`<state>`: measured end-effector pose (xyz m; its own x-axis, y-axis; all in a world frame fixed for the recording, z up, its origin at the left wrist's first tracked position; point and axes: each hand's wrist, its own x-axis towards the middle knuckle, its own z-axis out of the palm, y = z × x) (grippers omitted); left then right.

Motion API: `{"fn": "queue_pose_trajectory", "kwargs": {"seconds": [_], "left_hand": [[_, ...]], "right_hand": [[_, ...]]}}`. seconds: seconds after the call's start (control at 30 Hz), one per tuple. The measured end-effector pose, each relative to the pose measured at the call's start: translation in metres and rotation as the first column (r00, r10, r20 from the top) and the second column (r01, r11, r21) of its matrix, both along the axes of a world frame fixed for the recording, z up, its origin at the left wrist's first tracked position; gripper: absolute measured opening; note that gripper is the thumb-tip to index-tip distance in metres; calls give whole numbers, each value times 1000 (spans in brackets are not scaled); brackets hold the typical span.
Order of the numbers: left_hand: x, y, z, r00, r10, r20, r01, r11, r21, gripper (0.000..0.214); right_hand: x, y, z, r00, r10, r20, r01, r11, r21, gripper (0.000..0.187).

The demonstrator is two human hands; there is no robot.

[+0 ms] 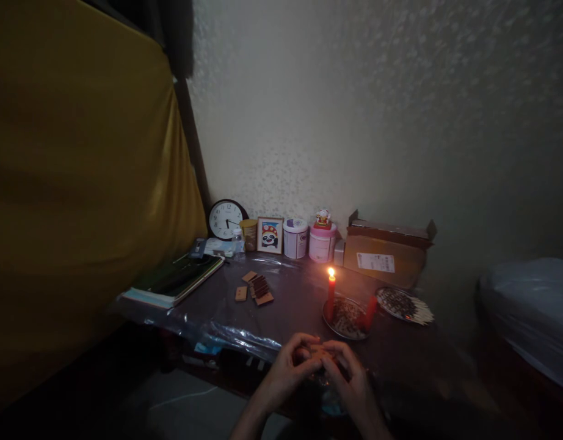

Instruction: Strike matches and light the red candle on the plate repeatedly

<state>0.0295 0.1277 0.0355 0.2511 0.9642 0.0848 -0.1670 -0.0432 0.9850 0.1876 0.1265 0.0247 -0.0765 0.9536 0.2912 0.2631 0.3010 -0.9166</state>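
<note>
My left hand (288,370) and my right hand (348,376) meet at the near edge of the dark table (300,293). Both have their fingers curled round a small orange-brown object (319,353) held between them; I cannot make out what it is. Just beyond the hands stands a lit red candle (330,294) on a round metal plate (348,319) strewn with small sticks. A second, unlit red candle (369,310) leans at the plate's right side.
Small brown boxes (256,286) lie mid-table. A second plate with sticks (403,304) sits right. Along the wall stand a clock (225,219), a framed picture (269,235), tins (295,238) and a cardboard box (386,253). Books (176,281) lie left, by a yellow cloth (80,183).
</note>
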Motion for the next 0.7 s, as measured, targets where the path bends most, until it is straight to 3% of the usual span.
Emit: {"fn": "queue_pose_trajectory", "kwargs": {"seconds": [0.7], "left_hand": [[-1,1,-2,1000,-10,-12,10,1000,-7,40]], "right_hand": [[2,3,-7,1000,-25,10,24,999,34,23]]}}
